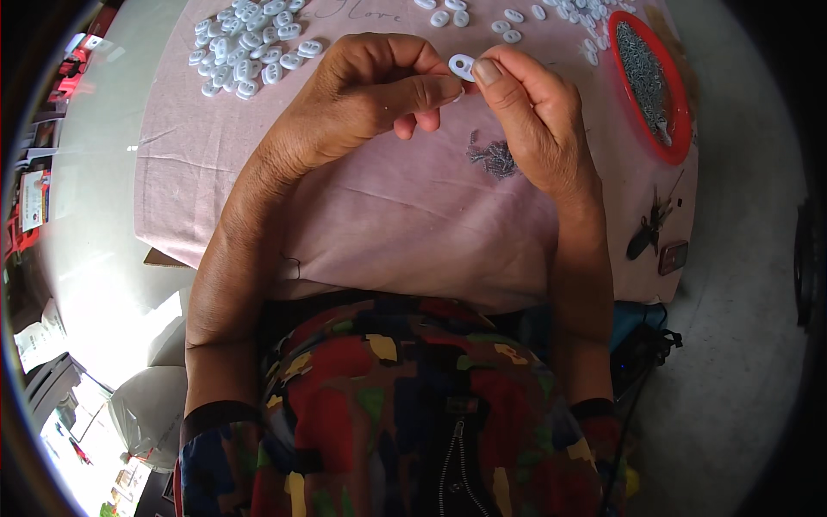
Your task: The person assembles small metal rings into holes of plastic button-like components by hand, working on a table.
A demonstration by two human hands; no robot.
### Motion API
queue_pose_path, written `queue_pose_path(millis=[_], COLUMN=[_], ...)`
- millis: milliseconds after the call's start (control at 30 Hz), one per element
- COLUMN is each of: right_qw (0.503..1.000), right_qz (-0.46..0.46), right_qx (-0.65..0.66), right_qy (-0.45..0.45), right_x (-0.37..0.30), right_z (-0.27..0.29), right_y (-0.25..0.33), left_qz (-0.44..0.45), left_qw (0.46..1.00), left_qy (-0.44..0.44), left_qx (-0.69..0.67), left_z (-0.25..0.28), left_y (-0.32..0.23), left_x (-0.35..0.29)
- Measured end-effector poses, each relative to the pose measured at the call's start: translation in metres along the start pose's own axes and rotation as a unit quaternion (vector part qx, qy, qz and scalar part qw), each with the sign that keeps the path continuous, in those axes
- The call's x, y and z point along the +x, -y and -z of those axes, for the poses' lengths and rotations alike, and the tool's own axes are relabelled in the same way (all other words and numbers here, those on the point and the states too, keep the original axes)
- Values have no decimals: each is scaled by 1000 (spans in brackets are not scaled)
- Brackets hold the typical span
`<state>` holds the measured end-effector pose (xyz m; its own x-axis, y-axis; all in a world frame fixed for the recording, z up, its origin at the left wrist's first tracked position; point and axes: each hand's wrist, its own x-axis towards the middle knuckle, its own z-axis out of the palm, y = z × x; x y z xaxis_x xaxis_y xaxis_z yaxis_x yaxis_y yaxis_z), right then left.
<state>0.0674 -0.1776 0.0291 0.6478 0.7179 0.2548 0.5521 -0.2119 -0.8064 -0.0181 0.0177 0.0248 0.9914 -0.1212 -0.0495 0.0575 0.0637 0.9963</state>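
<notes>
Above the table, my right hand (538, 112) pinches a small white oval plastic piece (462, 66) with a dark hole in it, between thumb and forefinger. Close beside it is my left hand (379, 90), its thumb and forefinger pressed together at the piece's near edge. What those left fingertips hold, if anything, is too hidden to make out. A small pile of grey metal screws or pins (495, 158) lies on the cloth just left of my right wrist.
A pink cloth (413, 224) covers the table. White oval pieces (245, 43) are heaped at the far left, with more scattered white pieces (512, 36) at the far side. On the right are a red bowl (680, 129) of small grey metal parts, keys (650, 226) and a phone-like device (674, 257).
</notes>
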Motion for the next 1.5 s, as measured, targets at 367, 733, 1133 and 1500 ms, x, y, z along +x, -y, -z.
queue_pose_path(millis=[367,733,1133,1500], right_qw=[999,998,995,996], right_qz=[45,50,50,40], right_qx=[-4,-13,-49,-54], right_qy=[-30,-47,-73,-59], right_x=[1,2,1,2], right_z=[-4,-7,-10,-9], right_y=[-4,-2,7,4], left_qz=[25,0,-20,-11], left_qw=[998,996,997,997], left_qy=[-45,-63,-72,-78], left_qx=[-31,-67,-2,-9], left_z=[1,1,-1,-3], left_y=[1,8,5,4], left_x=[2,2,2,3])
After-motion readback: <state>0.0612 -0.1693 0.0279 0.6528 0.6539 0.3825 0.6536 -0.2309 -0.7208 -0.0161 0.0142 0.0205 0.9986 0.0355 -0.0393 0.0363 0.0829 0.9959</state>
